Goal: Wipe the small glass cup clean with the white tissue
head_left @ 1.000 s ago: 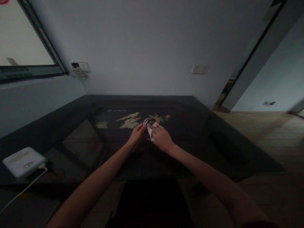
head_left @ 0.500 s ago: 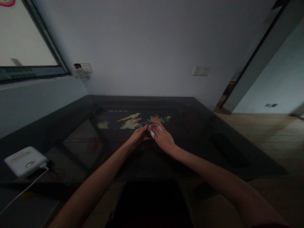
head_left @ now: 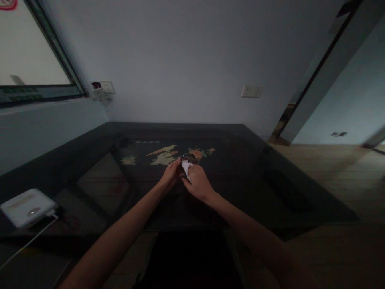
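Just above the middle of the dark glossy table [head_left: 240,180], my left hand [head_left: 171,172] is closed on the left side of a small round glassy object [head_left: 189,155]. Only its shiny rim shows, so its exact kind is unclear. My right hand [head_left: 199,182] pinches a crumpled white tissue [head_left: 186,166] and presses it against the near side of that object. The right thumb points toward the left hand, and the fingers partly cover the tissue.
A white box-shaped device [head_left: 28,206] with a cable [head_left: 28,243] sits at the table's left. A dark flat rectangular item [head_left: 287,190] lies at the right. Behind the table is a wall with sockets [head_left: 252,91]. Bird and flower pictures [head_left: 164,155] decorate the tabletop.
My right hand has moved slightly left and down with the tissue, its fingers now bunched instead of laid flat. More of the round object's rim shows. The view has shifted a little.
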`<state>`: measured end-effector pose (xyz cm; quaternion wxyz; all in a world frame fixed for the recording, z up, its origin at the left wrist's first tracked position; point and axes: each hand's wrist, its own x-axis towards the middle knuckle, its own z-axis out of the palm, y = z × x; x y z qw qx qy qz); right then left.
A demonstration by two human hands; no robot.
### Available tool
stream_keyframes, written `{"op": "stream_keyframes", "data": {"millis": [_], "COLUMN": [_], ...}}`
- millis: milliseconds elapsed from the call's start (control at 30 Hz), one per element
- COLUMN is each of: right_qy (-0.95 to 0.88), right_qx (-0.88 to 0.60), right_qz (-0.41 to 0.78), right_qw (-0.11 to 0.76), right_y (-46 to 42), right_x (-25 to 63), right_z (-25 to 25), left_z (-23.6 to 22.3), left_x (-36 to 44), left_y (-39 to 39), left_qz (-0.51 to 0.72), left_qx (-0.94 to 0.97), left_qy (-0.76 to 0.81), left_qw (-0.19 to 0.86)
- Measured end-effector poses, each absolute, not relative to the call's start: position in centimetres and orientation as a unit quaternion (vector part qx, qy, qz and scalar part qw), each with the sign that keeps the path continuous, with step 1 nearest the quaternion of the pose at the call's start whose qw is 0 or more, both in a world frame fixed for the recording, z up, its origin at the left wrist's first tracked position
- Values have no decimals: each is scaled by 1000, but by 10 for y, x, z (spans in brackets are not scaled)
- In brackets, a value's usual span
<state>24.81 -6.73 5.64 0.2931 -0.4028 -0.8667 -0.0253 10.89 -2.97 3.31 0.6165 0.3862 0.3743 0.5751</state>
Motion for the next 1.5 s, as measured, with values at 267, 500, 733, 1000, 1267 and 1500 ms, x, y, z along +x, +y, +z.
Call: {"op": "stream_keyframes", "data": {"millis": [267,500,733,1000,1267,1500], "right_qy": [-896,-860,-871,-888,-877,-846], "right_qx": [-351,-423,-407,-368,-361,-421], "right_qz": [-144,-189,-182,-109,-218,-243], "right_qw": [229,213,204,255,231,219], "right_y": [-59,-62,-69,-65,-60,-59], "right_x": [251,249,244,250,241,239], "right_z": [47,45,59,56,51,44], "left_z": [29,32,33,38,28,37], "left_x": [111,116,115,112,113,115], "left_y": [-30,-34,-36,-39,-30,-36], "left_qz": [530,562,577,575,580,583], "left_qx": [362,387,407,369,342,379], "left_qy": [386,382,387,380,384,399], "left_qw": [662,623,593,624,632,597]}}
